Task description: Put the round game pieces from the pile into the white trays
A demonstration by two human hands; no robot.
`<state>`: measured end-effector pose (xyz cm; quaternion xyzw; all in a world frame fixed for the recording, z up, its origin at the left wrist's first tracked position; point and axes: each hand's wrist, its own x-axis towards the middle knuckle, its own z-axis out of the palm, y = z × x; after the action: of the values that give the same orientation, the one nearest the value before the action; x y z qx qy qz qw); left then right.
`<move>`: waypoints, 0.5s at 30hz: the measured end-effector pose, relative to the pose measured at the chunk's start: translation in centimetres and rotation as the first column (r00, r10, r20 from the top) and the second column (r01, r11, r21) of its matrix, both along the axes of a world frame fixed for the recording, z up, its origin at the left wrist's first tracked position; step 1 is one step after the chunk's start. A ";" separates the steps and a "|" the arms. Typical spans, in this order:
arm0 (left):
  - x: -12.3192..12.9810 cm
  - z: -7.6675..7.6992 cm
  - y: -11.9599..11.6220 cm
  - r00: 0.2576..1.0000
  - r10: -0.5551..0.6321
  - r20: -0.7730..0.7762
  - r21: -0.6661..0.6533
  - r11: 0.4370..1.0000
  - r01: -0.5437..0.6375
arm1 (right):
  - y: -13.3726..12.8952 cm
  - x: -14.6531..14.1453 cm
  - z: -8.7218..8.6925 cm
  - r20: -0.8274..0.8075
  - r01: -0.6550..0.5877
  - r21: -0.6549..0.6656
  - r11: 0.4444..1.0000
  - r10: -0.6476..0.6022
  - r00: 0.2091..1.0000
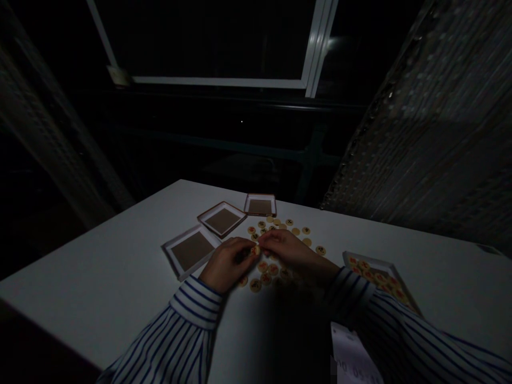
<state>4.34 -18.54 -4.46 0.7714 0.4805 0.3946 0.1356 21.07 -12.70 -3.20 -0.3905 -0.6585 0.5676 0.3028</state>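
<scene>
My left hand [231, 261] is closed on a round wooden xiangqi piece [255, 249] with a red mark, held between thumb and fingers. Right beside it, my right hand [286, 246] has its fingertips pinched together, close to that piece; what they hold, if anything, is too small to make out. Several loose xiangqi pieces [266, 278] with red or black characters lie on the white table [132, 250] around and beneath both hands. Some show plain faces. Shadow and my right forearm hide part of the spread.
Three shallow trays stand beyond and left of my hands: a near tray [190, 249], a middle tray [222, 218] and a far tray [260, 205]. At the right, another tray [394, 266] holds several red-marked pieces. A pale printed object [352, 354] is near my right sleeve.
</scene>
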 end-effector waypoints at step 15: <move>-0.3 -0.4 0.1 0.946 -0.112 -0.304 -0.115 0.990 0.080 | -0.1 3.5 1.6 0.082 0.102 0.046 0.994 -0.105 0.991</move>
<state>4.03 -18.40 -4.88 0.8383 0.4772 0.2367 0.1164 24.55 -12.81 -1.61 -0.4413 -0.6611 0.5204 0.3118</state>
